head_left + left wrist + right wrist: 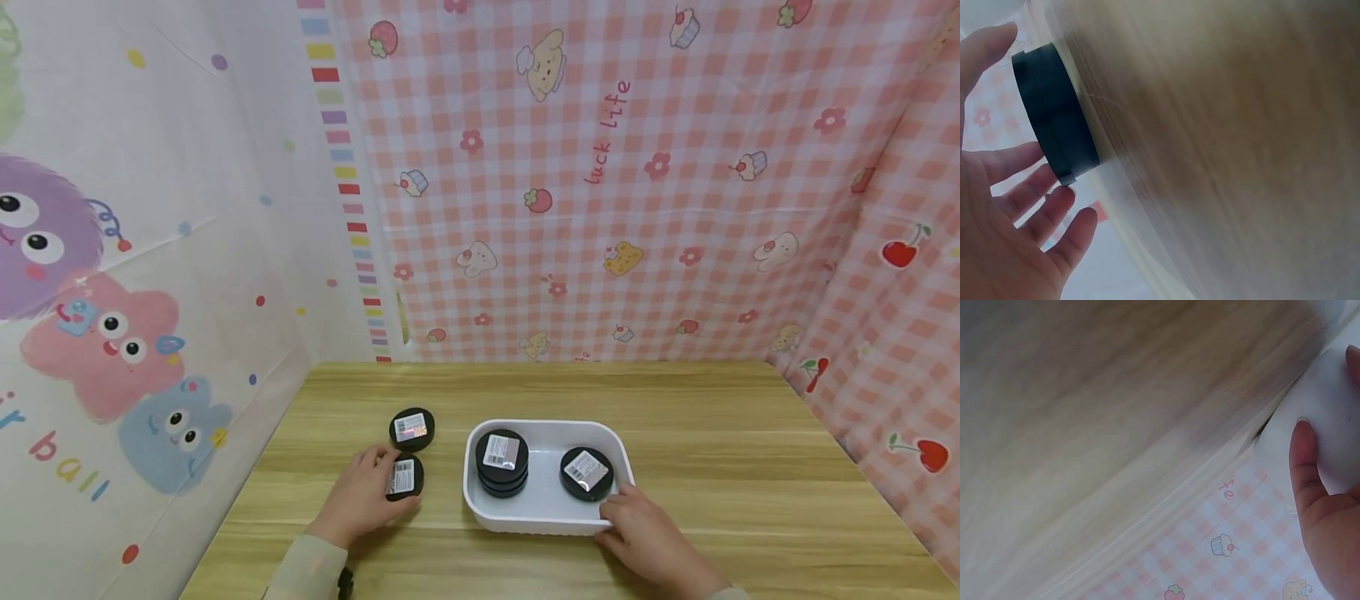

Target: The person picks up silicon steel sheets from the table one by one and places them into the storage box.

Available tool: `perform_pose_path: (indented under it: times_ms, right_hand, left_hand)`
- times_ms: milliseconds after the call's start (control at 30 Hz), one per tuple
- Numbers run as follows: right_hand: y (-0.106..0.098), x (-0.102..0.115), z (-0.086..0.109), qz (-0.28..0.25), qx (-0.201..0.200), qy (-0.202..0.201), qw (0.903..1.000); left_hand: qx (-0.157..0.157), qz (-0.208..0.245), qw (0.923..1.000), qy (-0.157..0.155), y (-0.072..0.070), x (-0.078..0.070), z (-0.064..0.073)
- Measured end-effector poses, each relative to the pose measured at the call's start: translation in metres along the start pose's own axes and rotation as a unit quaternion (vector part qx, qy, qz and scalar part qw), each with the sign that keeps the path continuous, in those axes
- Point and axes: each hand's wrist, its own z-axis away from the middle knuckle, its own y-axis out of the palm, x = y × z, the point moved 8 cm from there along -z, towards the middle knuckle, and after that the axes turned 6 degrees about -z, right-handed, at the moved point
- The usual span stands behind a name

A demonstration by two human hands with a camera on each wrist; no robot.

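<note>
My left hand [367, 493] is spread around a flat round black case [405, 477] with a white barcode label, left of a white plastic bin. In the left wrist view the case [1054, 112] rests flat on the table; my fingertips are at its side and the thumb [997, 47] stands a little off its edge. With my right hand [641, 529] I grip the near right corner of the white bin [543, 527]. Inside the bin, a stack of black cases [502, 460] stands at the left and another black case [587, 474] lies at the right.
Another labelled black case [412, 428] lies on the table just beyond the one at my left hand. The wooden table [712, 433] ends at a pink checked cloth [570, 233] behind and a white printed cloth [247, 250] on the left.
</note>
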Motion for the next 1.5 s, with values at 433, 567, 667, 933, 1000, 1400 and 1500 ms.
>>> perform_pose_path:
  times_ms: [433,567,667,933,1000,1400,1500]
  right_hand:
    - [0.000,0.000,0.001,0.004,-0.001,-0.002,1.0000]
    - [0.000,0.001,0.001,0.004,0.000,-0.005,1.0000]
    - [0.000,0.001,0.000,0.005,0.000,-0.008,1.0000]
    - [-0.003,0.002,-0.001,0.008,-0.012,-0.011,0.9998]
    - [-0.003,0.002,-0.001,0.008,-0.014,-0.011,0.9998]
    - [-0.002,0.002,-0.001,-0.003,0.003,-0.002,1.0000]
    - [-0.002,0.001,-0.001,-0.004,0.008,0.001,1.0000]
  left_hand:
    - [0.015,0.010,0.9998,-0.011,0.003,0.005,0.000]
    - [0.024,0.018,0.9994,-0.019,0.005,0.007,-0.001]
    - [0.027,0.030,0.9989,-0.023,0.005,0.008,-0.002]
    - [0.033,0.060,0.9973,-0.027,0.007,0.011,-0.006]
    - [0.036,0.062,0.9970,-0.028,0.007,0.011,-0.006]
    - [0.050,0.075,0.9955,-0.030,0.011,0.013,-0.008]
    - [0.055,0.077,0.9950,-0.032,0.011,0.013,-0.008]
